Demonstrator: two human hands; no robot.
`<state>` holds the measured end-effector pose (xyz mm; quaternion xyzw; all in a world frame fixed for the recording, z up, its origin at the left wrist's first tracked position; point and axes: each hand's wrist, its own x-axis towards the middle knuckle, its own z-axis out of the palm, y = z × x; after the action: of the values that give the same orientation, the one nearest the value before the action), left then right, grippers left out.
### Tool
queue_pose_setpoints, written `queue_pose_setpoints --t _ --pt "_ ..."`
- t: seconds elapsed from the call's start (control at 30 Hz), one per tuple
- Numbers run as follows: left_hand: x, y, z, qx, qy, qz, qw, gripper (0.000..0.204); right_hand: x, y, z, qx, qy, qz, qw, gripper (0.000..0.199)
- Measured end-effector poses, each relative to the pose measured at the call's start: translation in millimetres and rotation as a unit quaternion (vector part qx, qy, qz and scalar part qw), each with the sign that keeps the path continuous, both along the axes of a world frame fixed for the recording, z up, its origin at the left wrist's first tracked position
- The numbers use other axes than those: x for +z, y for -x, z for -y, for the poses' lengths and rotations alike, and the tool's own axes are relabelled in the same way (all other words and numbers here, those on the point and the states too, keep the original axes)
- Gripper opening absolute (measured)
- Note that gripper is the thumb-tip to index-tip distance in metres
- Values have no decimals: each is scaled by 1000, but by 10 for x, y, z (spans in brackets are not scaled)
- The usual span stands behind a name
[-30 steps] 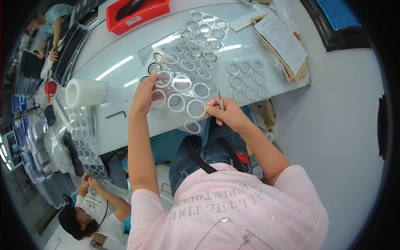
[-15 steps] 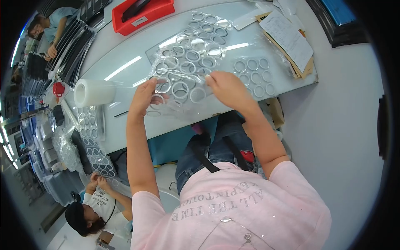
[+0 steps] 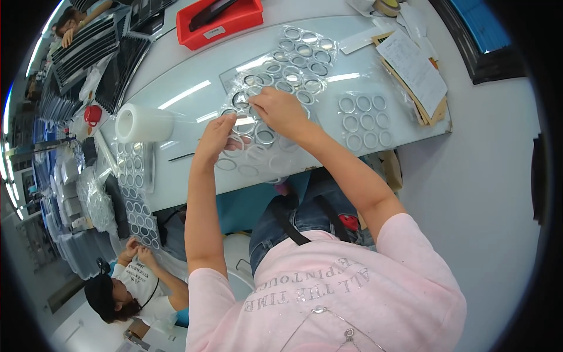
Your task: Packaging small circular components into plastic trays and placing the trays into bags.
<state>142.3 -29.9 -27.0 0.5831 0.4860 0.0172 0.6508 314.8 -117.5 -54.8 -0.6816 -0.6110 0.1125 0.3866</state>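
Your hands have moved together: left hand (image 3: pixel 216 136) and right hand (image 3: pixel 282 111) now pinch the clear plastic sheet of metal rings (image 3: pixel 258 138) over the white surface (image 3: pixel 176 94); a red tray (image 3: pixel 226 20) sits at twelve o'clock.

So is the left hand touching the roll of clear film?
Apart. The head view shows the left hand on the clear sheet of rings, with bare white table between it and the roll of clear film.

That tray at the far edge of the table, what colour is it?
Red; the tray shows clearly in the head view, with a dark object lying in it.
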Motion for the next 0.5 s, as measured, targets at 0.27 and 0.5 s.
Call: queue_pose_setpoints --t 0.27,0.5 --pt "-23 -42 16 7 4 1 1000 41 46 0 -119 34 55 58 996 13" --pt "3 16 23 6 -7 11 1000 45 218 -41 -243 78 169 110 976 11"
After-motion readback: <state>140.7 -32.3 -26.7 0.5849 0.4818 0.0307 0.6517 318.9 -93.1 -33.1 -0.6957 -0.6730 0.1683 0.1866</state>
